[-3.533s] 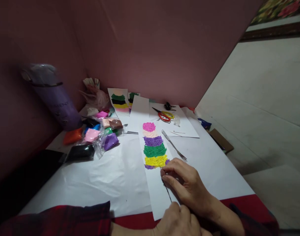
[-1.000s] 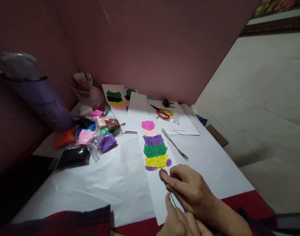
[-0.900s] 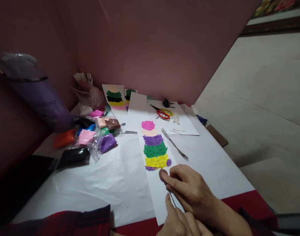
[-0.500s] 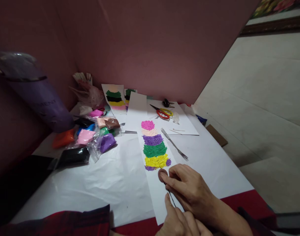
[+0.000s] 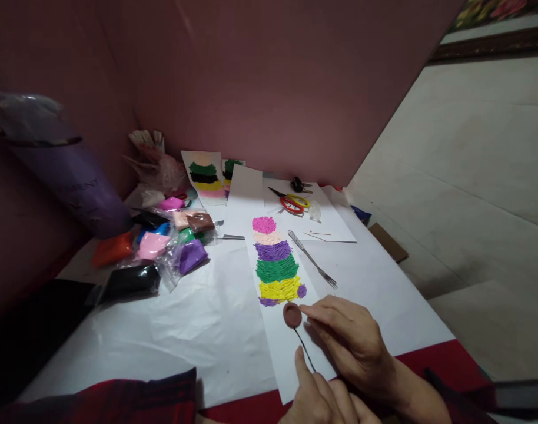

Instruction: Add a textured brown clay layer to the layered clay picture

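A brown clay disc (image 5: 292,315) with a raised rim lies on the white paper strip (image 5: 278,356). Below it, a thin dark strand (image 5: 305,348) runs down the strip. My right hand (image 5: 357,335) is at the disc's right side, its fingertips at or near the rim, with nothing visible between them. My left hand (image 5: 324,397) points its index finger at the strand's lower part, touching or very near it, the other fingers curled. Above the disc are textured clay bands: yellow (image 5: 279,289), green (image 5: 278,269), purple (image 5: 273,251), pale pink and bright pink (image 5: 264,225).
Bagged clay pieces (image 5: 152,246) lie at the left, near a purple bottle (image 5: 83,182). A fork (image 5: 312,259) rests right of the strip. Scissors (image 5: 292,204) and thin pins (image 5: 318,235) are on paper further back. Banded cards (image 5: 205,176) lean by the wall.
My right hand has drawn back to the right from the disc, uncovering its face and the top of the strand. My left hand has barely moved.
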`<state>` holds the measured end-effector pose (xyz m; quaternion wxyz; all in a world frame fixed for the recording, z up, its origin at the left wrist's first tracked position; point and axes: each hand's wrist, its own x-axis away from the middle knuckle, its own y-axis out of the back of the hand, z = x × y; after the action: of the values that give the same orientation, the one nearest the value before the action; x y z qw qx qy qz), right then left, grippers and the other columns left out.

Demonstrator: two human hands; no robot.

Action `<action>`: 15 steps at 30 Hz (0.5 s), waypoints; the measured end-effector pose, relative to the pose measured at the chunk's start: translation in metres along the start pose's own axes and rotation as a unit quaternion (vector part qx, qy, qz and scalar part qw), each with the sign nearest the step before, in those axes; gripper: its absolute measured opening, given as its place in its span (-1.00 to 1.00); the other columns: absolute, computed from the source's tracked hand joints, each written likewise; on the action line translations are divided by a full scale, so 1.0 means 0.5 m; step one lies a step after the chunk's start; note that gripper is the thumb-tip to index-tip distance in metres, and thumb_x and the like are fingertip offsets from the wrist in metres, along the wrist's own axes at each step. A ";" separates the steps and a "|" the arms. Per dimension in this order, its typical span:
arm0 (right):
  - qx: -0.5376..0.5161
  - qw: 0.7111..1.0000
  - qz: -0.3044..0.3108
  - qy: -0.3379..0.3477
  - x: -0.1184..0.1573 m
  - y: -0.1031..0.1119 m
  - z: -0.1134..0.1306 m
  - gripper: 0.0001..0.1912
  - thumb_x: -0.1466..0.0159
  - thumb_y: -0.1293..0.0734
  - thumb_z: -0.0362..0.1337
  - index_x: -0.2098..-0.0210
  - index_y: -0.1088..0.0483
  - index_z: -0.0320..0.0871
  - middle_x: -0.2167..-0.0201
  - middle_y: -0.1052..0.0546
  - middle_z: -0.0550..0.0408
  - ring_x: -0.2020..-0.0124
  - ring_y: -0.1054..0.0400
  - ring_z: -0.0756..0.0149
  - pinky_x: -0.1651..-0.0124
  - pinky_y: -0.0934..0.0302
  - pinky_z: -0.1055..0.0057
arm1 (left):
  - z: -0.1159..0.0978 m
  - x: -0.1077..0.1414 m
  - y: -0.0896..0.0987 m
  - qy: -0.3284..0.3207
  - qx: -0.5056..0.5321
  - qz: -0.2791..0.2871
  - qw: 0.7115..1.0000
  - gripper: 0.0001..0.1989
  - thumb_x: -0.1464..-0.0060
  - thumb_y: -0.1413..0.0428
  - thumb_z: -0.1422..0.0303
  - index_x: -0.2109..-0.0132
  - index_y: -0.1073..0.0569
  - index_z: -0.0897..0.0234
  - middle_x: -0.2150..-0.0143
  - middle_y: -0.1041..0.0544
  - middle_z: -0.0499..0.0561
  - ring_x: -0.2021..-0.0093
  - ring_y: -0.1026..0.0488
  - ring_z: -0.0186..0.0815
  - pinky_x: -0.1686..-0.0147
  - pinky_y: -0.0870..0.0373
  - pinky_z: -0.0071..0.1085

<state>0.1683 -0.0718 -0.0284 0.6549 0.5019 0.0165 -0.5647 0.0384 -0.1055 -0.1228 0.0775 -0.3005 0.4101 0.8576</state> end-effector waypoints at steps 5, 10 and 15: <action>0.026 0.993 -0.087 -0.080 -0.001 -0.004 0.002 -0.84 -0.30 -0.26 -0.52 0.26 -0.38 -0.14 0.44 -0.46 0.11 0.45 -0.38 0.39 0.43 -0.28 0.44 | 0.000 0.005 0.000 0.000 -0.002 -0.005 1.000 -0.76 -0.02 -0.19 0.54 0.30 -0.27 0.21 0.67 -0.35 -0.29 0.72 -0.30 -0.42 0.04 -0.51 0.07; 0.029 0.986 -0.101 -0.126 0.001 0.001 -0.006 -0.82 -0.34 -0.25 -0.46 0.18 -0.46 -0.14 0.32 -0.50 0.06 0.37 -0.44 0.37 0.41 -0.33 0.47 | 0.010 -0.001 0.012 0.005 0.008 0.003 1.000 -0.84 -0.04 -0.13 0.52 0.32 -0.29 0.22 0.67 -0.37 -0.24 0.71 -0.31 -0.41 0.13 -0.56 0.02; 0.104 0.954 -0.130 -0.249 -0.029 0.054 -0.040 -0.91 -0.28 -0.31 -0.37 0.32 -0.47 -0.14 0.45 -0.53 0.10 0.47 -0.41 0.31 0.42 -0.29 0.40 | 0.019 -0.008 0.029 0.006 0.020 0.020 1.000 -0.90 -0.05 -0.12 0.50 0.31 -0.34 0.24 0.67 -0.38 -0.19 0.70 -0.30 -0.39 0.20 -0.59 0.00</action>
<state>0.1942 -0.0518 -0.0126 0.5033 0.4038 -0.1409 -0.7509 0.0318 -0.1073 -0.1065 0.0644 -0.2958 0.4339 0.8486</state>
